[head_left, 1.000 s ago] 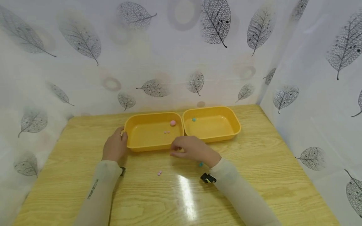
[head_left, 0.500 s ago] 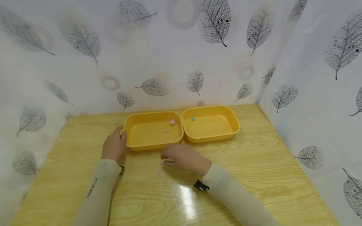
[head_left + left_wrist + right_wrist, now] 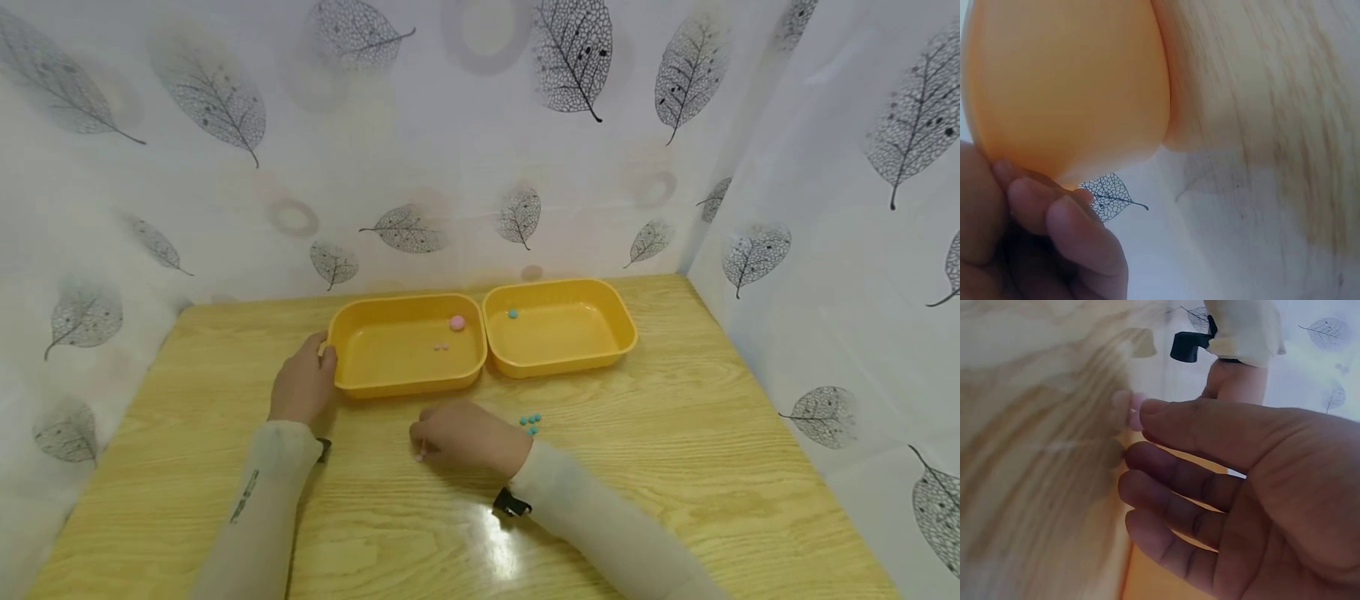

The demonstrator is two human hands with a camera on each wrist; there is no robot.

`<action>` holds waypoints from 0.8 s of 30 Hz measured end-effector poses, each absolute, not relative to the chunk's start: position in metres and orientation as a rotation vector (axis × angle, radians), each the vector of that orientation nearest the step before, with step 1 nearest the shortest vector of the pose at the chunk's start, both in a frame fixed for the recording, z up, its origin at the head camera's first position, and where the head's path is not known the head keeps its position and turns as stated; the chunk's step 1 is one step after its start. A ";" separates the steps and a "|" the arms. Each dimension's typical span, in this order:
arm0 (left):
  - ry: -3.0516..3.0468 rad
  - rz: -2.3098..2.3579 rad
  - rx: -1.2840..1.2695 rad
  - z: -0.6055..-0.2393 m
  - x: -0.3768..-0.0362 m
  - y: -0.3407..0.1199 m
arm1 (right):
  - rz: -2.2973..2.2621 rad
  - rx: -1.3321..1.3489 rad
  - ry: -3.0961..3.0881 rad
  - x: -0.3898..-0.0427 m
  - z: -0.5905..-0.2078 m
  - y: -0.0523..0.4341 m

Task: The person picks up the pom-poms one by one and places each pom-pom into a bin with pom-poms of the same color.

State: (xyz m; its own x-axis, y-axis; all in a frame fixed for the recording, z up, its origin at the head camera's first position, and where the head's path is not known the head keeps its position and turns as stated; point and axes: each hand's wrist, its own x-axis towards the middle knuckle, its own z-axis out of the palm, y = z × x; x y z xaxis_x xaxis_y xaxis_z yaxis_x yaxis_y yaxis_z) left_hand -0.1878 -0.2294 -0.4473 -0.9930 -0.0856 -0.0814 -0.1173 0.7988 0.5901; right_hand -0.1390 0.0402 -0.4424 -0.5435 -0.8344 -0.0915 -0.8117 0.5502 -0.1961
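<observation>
Two yellow trays stand side by side at the back of the wooden table. My left hand (image 3: pixel 309 375) grips the left rim of the left tray (image 3: pixel 405 387), thumb on top and fingers curled under its edge (image 3: pixel 1066 219). My right hand (image 3: pixel 442 437) lies on the table in front of that tray. Its index fingertip (image 3: pixel 1150 407) touches a pair of small pink beads (image 3: pixel 421 456) (image 3: pixel 1129 411), and the other fingers are loosely stretched. Its thumb is out of sight.
The left tray holds a pink ball (image 3: pixel 457 322) and small pink beads (image 3: pixel 441 346). A teal bead (image 3: pixel 513 314) lies in the right tray (image 3: pixel 562 367). A few teal beads (image 3: pixel 530 422) lie on the table beside my right wrist. Leaf-patterned walls enclose three sides.
My right hand has drawn back from the front of the left tray, toward me and to the left, down to the pink beads, uncovering the teal beads. The left hand has stayed put.
</observation>
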 end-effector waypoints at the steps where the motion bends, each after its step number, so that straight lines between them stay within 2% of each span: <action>1: 2.928 0.967 -0.167 -0.447 -0.188 -0.229 | -0.175 -1.394 2.612 -0.139 -0.443 0.039; 24: 2.917 0.983 -0.179 -0.446 -0.188 -0.228 | -0.170 -1.360 2.636 -0.138 -0.449 0.039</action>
State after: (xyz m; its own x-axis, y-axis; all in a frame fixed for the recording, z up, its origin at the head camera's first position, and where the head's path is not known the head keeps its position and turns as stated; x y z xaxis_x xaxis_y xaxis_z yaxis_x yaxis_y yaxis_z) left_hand -0.1876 -0.2279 -0.4457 -0.9916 -0.0910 -0.0923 -0.1283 0.7902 0.5993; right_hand -0.1384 0.0393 -0.4491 -0.5695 -0.8160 -0.0990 -0.7965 0.5776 -0.1787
